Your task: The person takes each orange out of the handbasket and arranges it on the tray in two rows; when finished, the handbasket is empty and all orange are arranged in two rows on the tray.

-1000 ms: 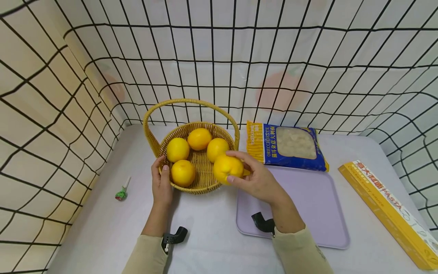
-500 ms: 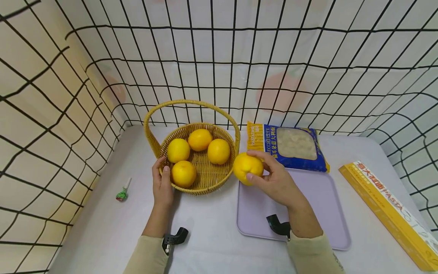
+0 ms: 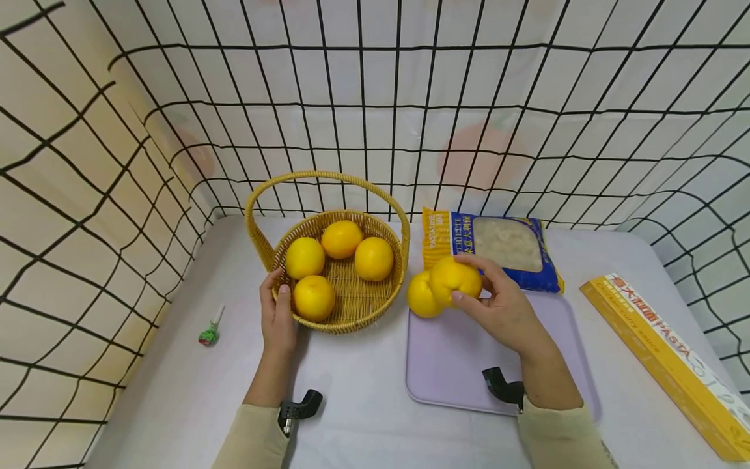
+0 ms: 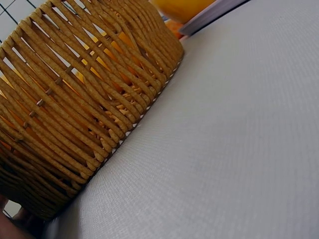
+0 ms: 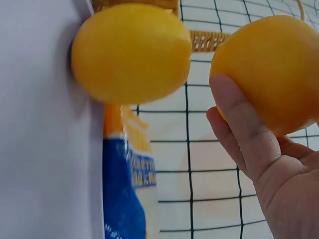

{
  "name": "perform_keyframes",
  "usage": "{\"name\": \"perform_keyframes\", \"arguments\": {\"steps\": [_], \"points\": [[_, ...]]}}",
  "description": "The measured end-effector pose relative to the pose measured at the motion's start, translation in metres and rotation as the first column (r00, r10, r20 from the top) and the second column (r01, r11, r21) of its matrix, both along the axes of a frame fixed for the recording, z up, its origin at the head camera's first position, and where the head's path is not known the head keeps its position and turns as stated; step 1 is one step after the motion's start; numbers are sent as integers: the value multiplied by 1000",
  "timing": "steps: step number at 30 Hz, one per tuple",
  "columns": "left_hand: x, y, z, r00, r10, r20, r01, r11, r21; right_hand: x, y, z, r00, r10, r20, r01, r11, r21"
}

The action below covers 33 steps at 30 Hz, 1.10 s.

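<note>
My left hand (image 3: 278, 320) grips the left side of the wicker basket (image 3: 357, 301), thumb over the rim. Several round yellow fruits sit inside it, one of them a fruit (image 3: 314, 298) close to my thumb. My right hand (image 3: 505, 311) holds another yellow fruit (image 3: 456, 280) between thumb and fingers, raised above the lilac tray (image 3: 451, 365). Beside it, a second yellow fruit (image 5: 130, 54) rests on the tray, seen whole in the right wrist view. The left wrist view shows the basket's woven wall (image 4: 84, 94), with most of the hand hidden.
A blue and yellow pasta bag (image 3: 504, 244) lies behind the tray. To the right is a long yellow pasta box (image 3: 662, 365). A green lollipop (image 3: 209, 331) lies at left. Black netting (image 3: 363, 104) rises around the table's back and sides.
My right hand has carried its fruit from over the basket's right rim rightward to above the tray, uncovering the fruit on the tray. My left hand stays on the basket.
</note>
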State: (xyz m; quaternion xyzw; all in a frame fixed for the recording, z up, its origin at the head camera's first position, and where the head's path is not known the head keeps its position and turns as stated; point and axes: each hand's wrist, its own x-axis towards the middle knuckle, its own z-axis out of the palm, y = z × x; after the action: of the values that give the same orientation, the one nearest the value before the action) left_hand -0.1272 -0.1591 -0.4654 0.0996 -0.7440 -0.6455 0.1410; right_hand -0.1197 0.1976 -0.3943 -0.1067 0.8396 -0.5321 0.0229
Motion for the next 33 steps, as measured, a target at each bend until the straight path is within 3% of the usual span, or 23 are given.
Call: {"name": "perform_keyframes", "arguments": {"steps": [6,8,19,25,33], "points": [[-11,-7,-26,1000,12,-5,-12,1000,-27,4,16,-3,999,-39,2,39,999,30],[-12,-8,-30,1000,9,-17,-10,1000,-28,5,22,-5,998,-54,-12,55,998,38],[-12,-10,-34,999,8,-32,-9,999,-33,7,50,-19,985,-160,-62,166,980,114],[-12,-10,-35,999,12,-33,-13,999,-30,5,60,-23,975,-221,18,216,966,142],[-12,-10,-34,1000,15,-17,-15,999,-31,-1,73,-31,968,-235,86,230,971,71]]}}
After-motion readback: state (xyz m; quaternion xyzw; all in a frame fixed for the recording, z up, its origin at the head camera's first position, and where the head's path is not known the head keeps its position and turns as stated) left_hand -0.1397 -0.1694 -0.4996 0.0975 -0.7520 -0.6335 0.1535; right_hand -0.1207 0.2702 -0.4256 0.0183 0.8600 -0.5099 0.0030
